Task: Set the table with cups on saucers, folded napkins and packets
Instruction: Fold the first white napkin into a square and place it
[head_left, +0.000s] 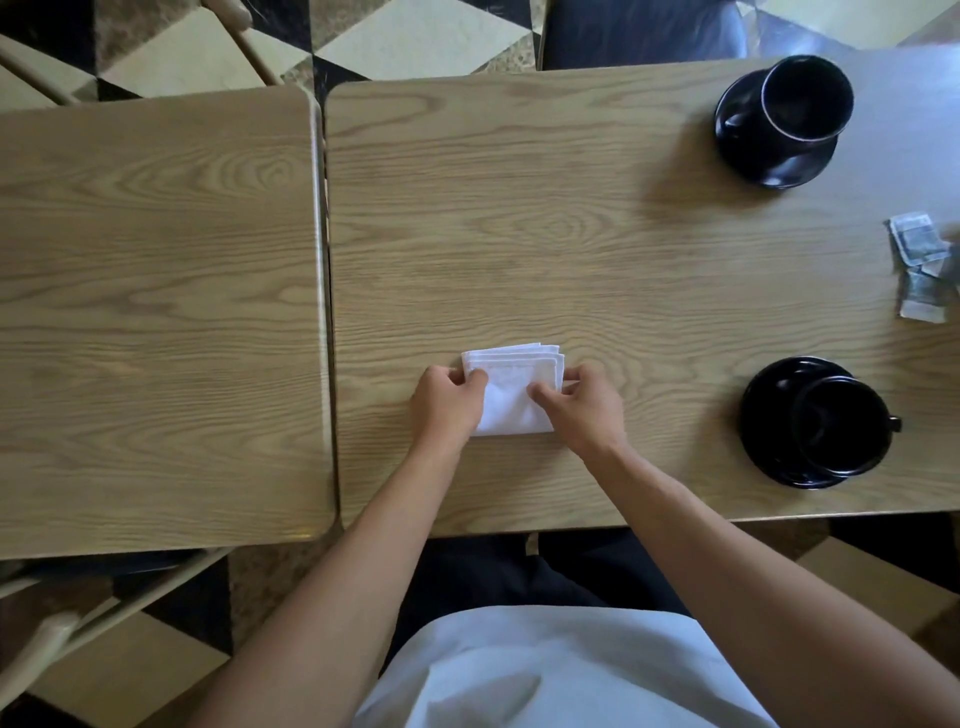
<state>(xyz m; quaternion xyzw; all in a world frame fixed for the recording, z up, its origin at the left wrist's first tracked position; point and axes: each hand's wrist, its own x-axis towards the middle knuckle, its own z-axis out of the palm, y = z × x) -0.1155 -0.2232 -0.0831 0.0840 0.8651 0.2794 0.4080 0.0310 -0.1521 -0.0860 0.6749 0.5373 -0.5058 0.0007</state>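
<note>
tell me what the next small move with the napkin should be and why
Probably press the folded white napkin flat and square its edges. The left hand and right hand both pinch it, and the layers at its far edge sit slightly fanned, not aligned.

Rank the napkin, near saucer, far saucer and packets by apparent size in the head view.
1. Near saucer and far saucer: alike, and distance differs, so unranked.
2. Napkin.
3. Packets, partly cut off at the edge.
</note>
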